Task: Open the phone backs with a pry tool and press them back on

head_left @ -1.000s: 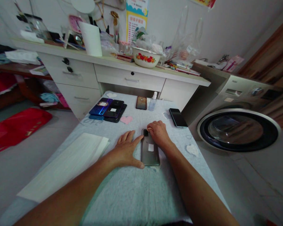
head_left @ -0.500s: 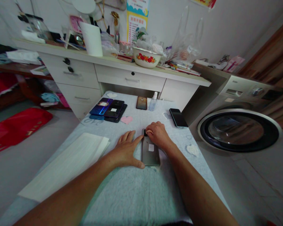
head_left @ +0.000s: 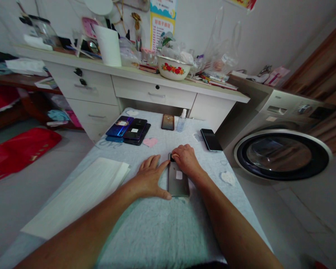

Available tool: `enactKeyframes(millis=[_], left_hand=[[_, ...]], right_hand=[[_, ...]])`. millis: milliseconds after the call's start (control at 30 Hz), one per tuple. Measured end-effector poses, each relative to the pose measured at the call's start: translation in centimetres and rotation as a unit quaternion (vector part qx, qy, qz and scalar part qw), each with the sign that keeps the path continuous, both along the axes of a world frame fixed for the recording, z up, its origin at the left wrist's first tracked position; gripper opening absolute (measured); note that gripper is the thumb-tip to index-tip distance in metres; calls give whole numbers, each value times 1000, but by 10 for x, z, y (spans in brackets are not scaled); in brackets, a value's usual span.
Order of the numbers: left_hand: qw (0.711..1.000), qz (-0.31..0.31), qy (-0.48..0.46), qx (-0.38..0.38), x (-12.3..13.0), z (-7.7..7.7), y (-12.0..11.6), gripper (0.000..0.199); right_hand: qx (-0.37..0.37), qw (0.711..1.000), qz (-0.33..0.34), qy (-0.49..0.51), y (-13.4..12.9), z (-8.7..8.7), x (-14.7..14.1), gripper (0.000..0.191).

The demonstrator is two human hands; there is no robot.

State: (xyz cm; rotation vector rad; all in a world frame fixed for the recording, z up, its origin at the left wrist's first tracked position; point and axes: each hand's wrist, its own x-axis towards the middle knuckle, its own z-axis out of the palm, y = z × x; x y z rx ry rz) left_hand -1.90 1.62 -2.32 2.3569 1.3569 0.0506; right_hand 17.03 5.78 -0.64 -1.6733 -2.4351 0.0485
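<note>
A grey phone [head_left: 178,186] with a white label and a dark camera patch lies back side up on the cloth-covered table [head_left: 156,231]. Beside its left edge, my left hand [head_left: 151,179] rests with fingers spread, thumb and forefinger touching the phone's side. My right hand [head_left: 185,158] is closed over the phone's upper end, fingers pinched near the camera patch. What those fingers hold, if anything, is too small to make out.
Stacked phones [head_left: 128,129] lie at the back left. Behind the grey phone are a brown phone [head_left: 167,121] and a spray bottle [head_left: 181,121]. A black phone [head_left: 211,139] lies at right, folded white cloth [head_left: 81,198] at left. A washing machine [head_left: 274,99] stands right.
</note>
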Motion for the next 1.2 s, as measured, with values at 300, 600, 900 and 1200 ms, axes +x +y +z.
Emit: enactKeyframes(millis=[300, 600, 900, 1200], left_hand=[[1000, -2, -4, 4, -1, -3, 1, 128], [1000, -2, -4, 4, -1, -3, 0, 128], [1000, 0, 8, -4, 0, -1, 0, 128], [1000, 7, 0, -3, 1, -1, 0, 126]], right_hand=[[-2, 999, -17, -39, -4, 5, -7, 24], [-13, 999, 17, -31, -12, 10, -5, 22], [-8, 998, 33, 44, -31, 2, -3, 19], [-11, 992, 78, 101, -32, -7, 0, 16]])
